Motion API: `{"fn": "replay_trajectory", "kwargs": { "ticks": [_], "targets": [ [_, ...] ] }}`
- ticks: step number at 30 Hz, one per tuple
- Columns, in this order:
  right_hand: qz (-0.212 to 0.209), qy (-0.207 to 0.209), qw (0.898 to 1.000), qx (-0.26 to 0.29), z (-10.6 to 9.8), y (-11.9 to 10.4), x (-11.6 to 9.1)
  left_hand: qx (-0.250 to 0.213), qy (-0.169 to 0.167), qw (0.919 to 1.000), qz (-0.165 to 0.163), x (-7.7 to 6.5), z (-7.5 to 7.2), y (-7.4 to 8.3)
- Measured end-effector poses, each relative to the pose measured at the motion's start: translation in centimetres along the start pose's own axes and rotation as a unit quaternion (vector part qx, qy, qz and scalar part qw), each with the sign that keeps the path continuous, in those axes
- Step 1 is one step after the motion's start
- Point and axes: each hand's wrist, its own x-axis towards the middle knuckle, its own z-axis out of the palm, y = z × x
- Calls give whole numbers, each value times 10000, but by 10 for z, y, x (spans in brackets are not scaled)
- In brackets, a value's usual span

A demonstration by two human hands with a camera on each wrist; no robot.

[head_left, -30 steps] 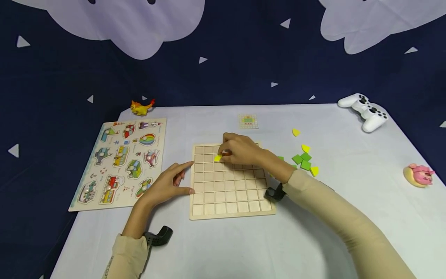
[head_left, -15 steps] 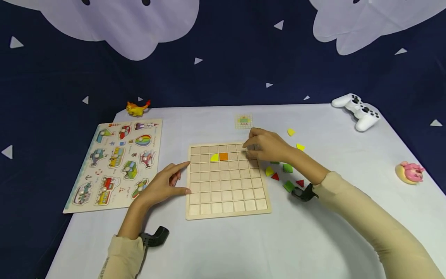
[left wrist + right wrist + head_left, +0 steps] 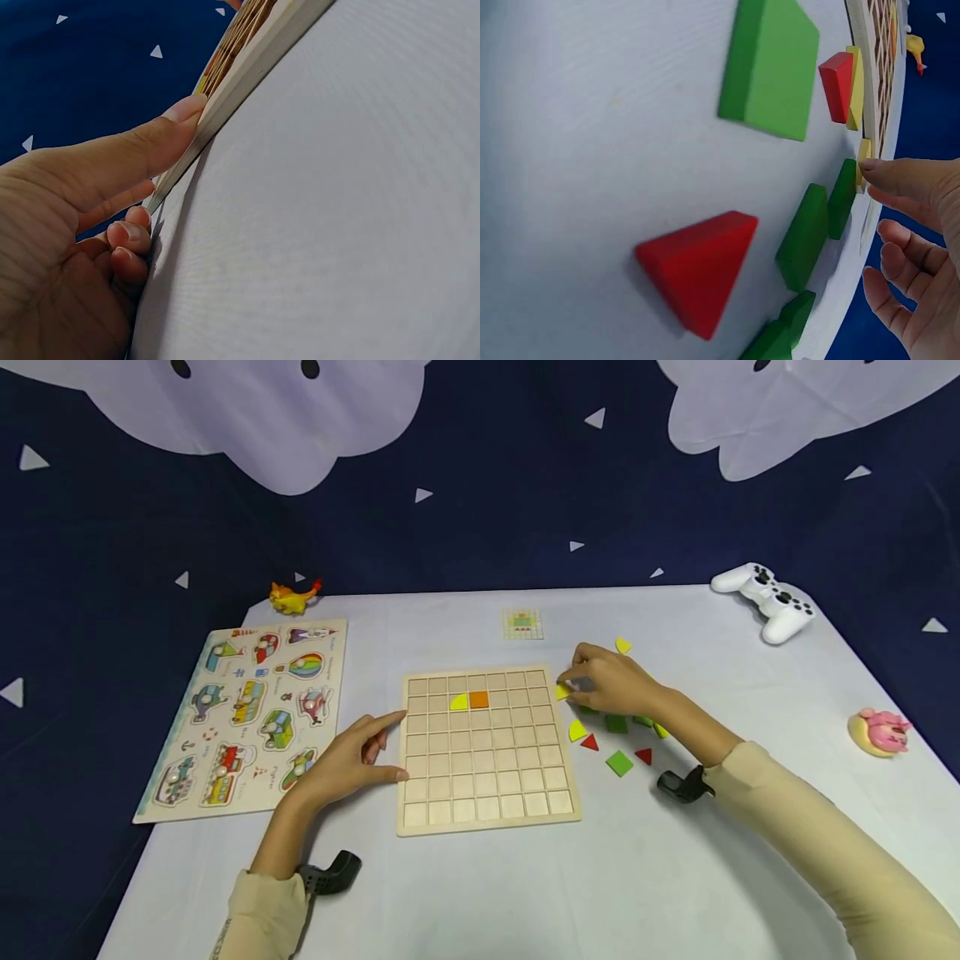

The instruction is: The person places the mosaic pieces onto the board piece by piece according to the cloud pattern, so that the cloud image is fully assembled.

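A wooden grid board (image 3: 487, 831) lies mid-table, with a yellow quarter-round tile (image 3: 459, 702) and an orange square tile (image 3: 478, 699) side by side in its cells. My left hand (image 3: 348, 756) rests at its left edge; thumb and index finger are spread apart and touch the frame, the other fingers bent under. Just off the board's right edge, my right hand (image 3: 618, 681) pinches another yellow tile (image 3: 562, 692) between thumb and index finger. In the right wrist view the thumb tip overlaps that yellow tile (image 3: 864, 154), partly hiding it.
Several green squares (image 3: 619, 764), red triangles (image 3: 644, 757) and yellow tiles (image 3: 577, 730) lie right of the board. A pattern card (image 3: 522, 624) lies behind it. A picture puzzle (image 3: 247, 710) is at left, a white game controller (image 3: 772, 602) and a pink toy (image 3: 885, 732) at right.
My right hand has let go of the orange square beside the yellow tile on the board, then moved right to a yellow tile off the board's edge. The left hand stays put.
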Motion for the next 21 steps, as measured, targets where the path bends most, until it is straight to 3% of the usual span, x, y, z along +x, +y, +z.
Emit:
{"fn": "replay_trajectory", "kwargs": {
  "ticks": [21],
  "targets": [
    [-11, 331, 9994, 47, 6, 12, -4, -66, -11, 10000, 70, 0, -1, -1]
  ]
}}
